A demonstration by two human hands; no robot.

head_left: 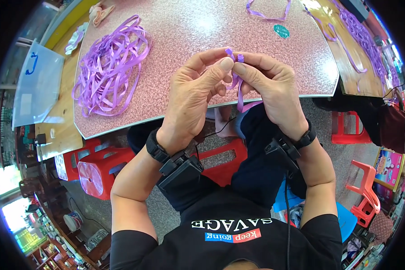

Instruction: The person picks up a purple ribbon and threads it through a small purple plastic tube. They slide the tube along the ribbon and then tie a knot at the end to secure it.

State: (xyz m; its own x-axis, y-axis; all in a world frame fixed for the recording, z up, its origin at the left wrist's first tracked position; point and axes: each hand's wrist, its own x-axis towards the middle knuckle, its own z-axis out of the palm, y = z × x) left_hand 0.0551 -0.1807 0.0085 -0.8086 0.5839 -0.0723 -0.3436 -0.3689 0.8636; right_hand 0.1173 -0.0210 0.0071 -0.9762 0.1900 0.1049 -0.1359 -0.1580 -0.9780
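Over the near edge of the pink speckled table (180,40), both hands meet with their fingertips close together. My left hand (193,87) is closed, pinching one end of a purple flat strap (240,94), with a small purple plastic end piece (229,51) above the thumb. The right hand (274,90) is closed too, holding the strap beside a second small purple piece (240,58). The two pieces stand side by side, apart. The strap hangs down between the hands past the table edge. Fingers partly hide it.
A tangled heap of purple straps (114,67) lies on the table at left. Another strap loop (270,18) is at the far side, near a green round sticker (281,31). More straps (360,38) cover a wooden table at right. Red stools (105,171) stand at lower left.
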